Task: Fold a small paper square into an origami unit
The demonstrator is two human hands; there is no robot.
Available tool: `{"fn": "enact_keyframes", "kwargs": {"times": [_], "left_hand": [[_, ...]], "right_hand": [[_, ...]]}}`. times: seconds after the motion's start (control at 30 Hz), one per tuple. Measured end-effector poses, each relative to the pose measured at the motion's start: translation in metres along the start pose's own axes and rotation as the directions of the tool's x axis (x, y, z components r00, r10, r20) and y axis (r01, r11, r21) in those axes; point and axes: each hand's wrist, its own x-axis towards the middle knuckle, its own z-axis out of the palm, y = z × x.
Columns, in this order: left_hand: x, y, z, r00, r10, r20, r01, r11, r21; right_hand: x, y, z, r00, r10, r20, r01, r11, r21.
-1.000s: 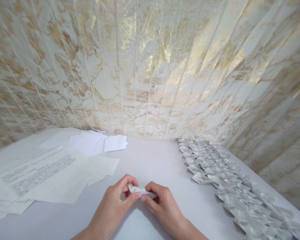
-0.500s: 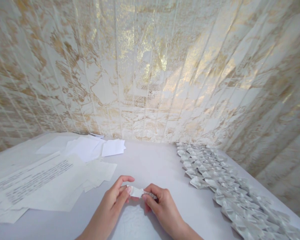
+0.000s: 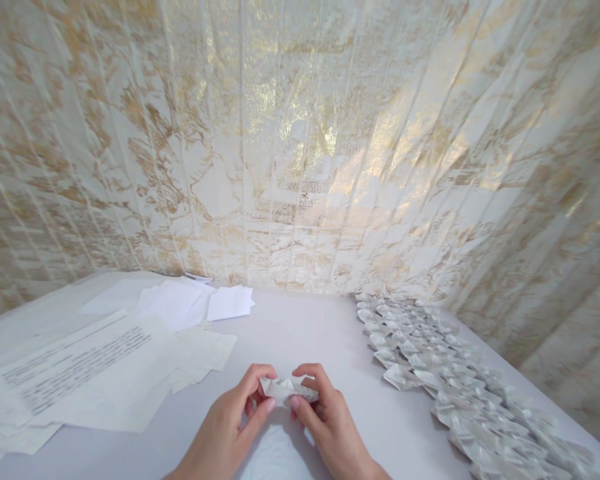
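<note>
A small folded paper boat (image 3: 286,388), white with faint print, is held up between my two hands just above the tabletop. My left hand (image 3: 237,410) pinches its left end between thumb and fingers. At the other end, my right hand (image 3: 323,413) grips it with thumb and forefinger. A low peak shows at the middle of the boat; its underside is hidden. Rows of similar folded paper boats (image 3: 495,400) lie packed together on the right side of the table.
Printed sheets (image 3: 80,367) spread over the table's left side. Blank white paper pieces (image 3: 230,303) lie behind them. The white table (image 3: 300,327) ends at a patterned gold and white curtain (image 3: 280,167) at the back and right.
The folded paper has gone from a flatter strip to a boat shape with a raised peak. My hands have shifted their hold to its two ends. The view has tilted slightly.
</note>
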Motion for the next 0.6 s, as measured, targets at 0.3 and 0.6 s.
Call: {"fn": "enact_keyframes", "kwargs": {"times": [0.3,0.6], "left_hand": [[0.0022,0.0068,-0.0027,0.993,-0.055,0.104,0.055,0.998,0.001],[0.0078,0.0087,-0.0075,0.999,-0.049,0.001,0.049,0.999,-0.005]], "right_hand": [[0.0018,-0.0011,-0.0041,0.973,-0.229,-0.042,0.222,0.968,-0.121],[0.0061,0.0005,-0.0040,0.994,0.013,-0.107,-0.021,0.997,-0.081]]}}
